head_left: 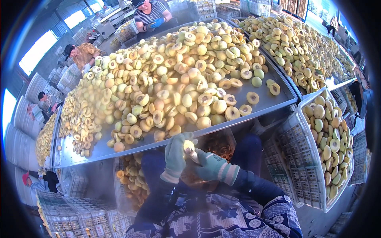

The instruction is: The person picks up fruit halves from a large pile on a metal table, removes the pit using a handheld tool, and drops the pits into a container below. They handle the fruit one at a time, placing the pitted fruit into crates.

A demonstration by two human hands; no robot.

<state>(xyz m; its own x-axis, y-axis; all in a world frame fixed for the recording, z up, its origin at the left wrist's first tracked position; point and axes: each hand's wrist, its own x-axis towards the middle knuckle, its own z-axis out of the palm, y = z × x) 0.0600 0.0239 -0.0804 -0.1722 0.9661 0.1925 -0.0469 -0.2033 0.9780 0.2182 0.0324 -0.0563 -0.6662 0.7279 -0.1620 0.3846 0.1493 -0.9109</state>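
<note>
My left hand [176,156], in a pale green knitted glove, is closed around a yellow peach half [188,146] just off the near edge of the metal table. My right hand [214,165], gloved the same way, is closed on a small pale hand tool [193,156]. Its end meets the peach half; the exact shape of that end is blurred. Beyond my hands, a large heap of halved yellow peaches [174,75] covers most of the table, many showing brown stones or hollows.
The raised table rim [131,152] runs in front of me. A plastic crate of peach halves [293,162] stands at my right; more halves [133,178] lie low at my left. Below my hands is a container of brown scraps [220,148]. Co-workers [152,16] sit across the table.
</note>
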